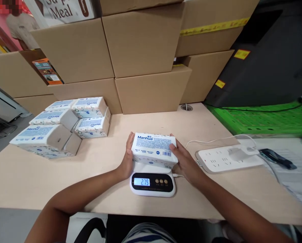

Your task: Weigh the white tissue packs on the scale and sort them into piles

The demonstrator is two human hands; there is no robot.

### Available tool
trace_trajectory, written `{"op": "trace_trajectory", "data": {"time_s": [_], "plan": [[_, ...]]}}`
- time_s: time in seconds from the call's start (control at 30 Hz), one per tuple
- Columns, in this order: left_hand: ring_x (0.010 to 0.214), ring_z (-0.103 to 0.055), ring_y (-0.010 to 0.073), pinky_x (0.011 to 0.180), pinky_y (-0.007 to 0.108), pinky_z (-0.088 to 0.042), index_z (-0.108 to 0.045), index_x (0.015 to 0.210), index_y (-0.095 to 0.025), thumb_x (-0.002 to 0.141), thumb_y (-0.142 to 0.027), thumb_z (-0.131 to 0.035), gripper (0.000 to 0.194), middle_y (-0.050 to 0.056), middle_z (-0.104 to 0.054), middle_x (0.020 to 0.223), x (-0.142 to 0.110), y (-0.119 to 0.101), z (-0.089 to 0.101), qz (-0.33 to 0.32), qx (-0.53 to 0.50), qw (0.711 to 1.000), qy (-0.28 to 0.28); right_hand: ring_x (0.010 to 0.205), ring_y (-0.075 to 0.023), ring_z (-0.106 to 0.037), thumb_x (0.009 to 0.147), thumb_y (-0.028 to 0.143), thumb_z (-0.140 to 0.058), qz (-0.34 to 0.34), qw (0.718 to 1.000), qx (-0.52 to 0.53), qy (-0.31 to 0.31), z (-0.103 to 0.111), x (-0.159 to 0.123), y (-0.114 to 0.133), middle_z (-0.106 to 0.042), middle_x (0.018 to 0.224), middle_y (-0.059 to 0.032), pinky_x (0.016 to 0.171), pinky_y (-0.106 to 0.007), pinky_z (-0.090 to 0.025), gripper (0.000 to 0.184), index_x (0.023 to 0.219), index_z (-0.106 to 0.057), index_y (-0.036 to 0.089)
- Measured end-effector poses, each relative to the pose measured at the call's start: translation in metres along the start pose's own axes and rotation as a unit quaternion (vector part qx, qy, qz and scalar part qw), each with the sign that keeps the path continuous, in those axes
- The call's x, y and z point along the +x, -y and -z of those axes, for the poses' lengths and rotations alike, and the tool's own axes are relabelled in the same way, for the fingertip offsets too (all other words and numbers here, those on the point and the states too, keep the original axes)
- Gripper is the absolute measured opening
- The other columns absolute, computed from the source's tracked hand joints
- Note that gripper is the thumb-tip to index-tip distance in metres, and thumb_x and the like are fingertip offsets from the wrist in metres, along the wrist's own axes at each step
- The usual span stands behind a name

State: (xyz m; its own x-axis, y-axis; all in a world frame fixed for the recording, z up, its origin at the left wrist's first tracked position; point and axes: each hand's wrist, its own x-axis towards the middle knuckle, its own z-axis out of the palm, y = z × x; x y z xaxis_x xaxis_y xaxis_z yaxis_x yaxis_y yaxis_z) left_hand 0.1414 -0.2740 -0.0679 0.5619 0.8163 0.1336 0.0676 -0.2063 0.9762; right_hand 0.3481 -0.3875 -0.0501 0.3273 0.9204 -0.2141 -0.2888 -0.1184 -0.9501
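Observation:
A white pack of Manhua tissues [153, 148] is on or just over the platform of a white digital scale [153, 184]; I cannot tell if it bears fully on it. The scale's lit display reads about 279. My left hand [127, 158] presses flat along the pack's left side. On the right side, my right hand [185, 158] grips it, thumb on the top edge and fingers behind. To the left stand several more Manhua tissue packs [49, 135], piled in two groups.
Cardboard boxes [151, 91] are stacked along the back of the table [102, 182]. A white power strip [227, 158] with a plug and cable lies at right, near a dark blue object [277, 158]. Beyond are a green pallet [267, 118] and a dark bin. A person [23, 27] stands far left.

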Motion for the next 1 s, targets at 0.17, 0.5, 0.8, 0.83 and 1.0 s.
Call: {"op": "trace_trajectory", "data": {"time_s": [0.17, 0.5, 0.8, 0.83, 1.0], "plan": [[0.162, -0.039, 0.0328, 0.134, 0.054, -0.032, -0.015, 0.174, -0.029, 0.097, -0.089, -0.026, 0.098, 0.012, -0.036, 0.177, 0.000, 0.000, -0.002, -0.045, -0.166, 0.982, 0.078, 0.160, -0.0327, -0.044, 0.083, 0.090, -0.062, 0.039, 0.998, 0.012, 0.043, -0.001, 0.000, -0.006, -0.040, 0.176, -0.0037, 0.130, -0.057, -0.040, 0.111, 0.173, -0.021, 0.040], [0.149, -0.051, 0.0349, 0.129, 0.059, -0.035, -0.051, 0.154, -0.029, 0.094, -0.088, -0.042, 0.084, 0.012, -0.057, 0.159, 0.007, 0.009, -0.001, -0.032, -0.217, 0.975, -0.033, 0.170, -0.0307, -0.017, 0.082, 0.075, -0.076, 0.045, 0.998, -0.008, -0.046, 0.004, 0.006, -0.007, -0.005, 0.185, -0.0001, 0.131, -0.052, -0.038, 0.119, 0.173, -0.004, 0.046], [0.142, -0.057, 0.0344, 0.124, 0.058, -0.042, -0.051, 0.151, -0.031, 0.094, -0.089, -0.038, 0.082, 0.010, -0.063, 0.150, 0.010, 0.007, 0.000, 0.019, -0.194, 0.981, -0.005, 0.155, -0.0329, -0.050, 0.090, 0.086, -0.056, 0.006, 0.998, 0.012, 0.058, 0.007, -0.006, -0.006, -0.043, 0.174, -0.0009, 0.116, -0.058, -0.053, 0.091, 0.168, -0.030, 0.047], [0.145, -0.055, 0.0350, 0.126, 0.058, -0.040, -0.049, 0.155, -0.032, 0.094, -0.090, -0.037, 0.084, 0.010, -0.062, 0.153, 0.011, 0.006, 0.001, 0.029, -0.193, 0.981, 0.009, 0.152, -0.0337, -0.053, 0.091, 0.088, -0.051, -0.003, 0.996, 0.014, 0.084, 0.009, -0.007, -0.009, -0.043, 0.175, -0.0003, 0.111, -0.059, -0.056, 0.090, 0.168, -0.025, 0.050], [0.153, -0.048, 0.0369, 0.131, 0.061, -0.034, -0.035, 0.165, -0.036, 0.093, -0.092, -0.035, 0.092, 0.009, -0.055, 0.162, 0.012, 0.005, 0.002, 0.048, -0.188, 0.979, 0.056, 0.141, -0.0403, -0.062, 0.082, 0.102, -0.036, -0.013, 0.989, -0.017, 0.143, 0.014, -0.005, -0.012, -0.063, 0.158, -0.0072, 0.094, -0.054, -0.063, 0.102, 0.165, -0.039, 0.043]]}}
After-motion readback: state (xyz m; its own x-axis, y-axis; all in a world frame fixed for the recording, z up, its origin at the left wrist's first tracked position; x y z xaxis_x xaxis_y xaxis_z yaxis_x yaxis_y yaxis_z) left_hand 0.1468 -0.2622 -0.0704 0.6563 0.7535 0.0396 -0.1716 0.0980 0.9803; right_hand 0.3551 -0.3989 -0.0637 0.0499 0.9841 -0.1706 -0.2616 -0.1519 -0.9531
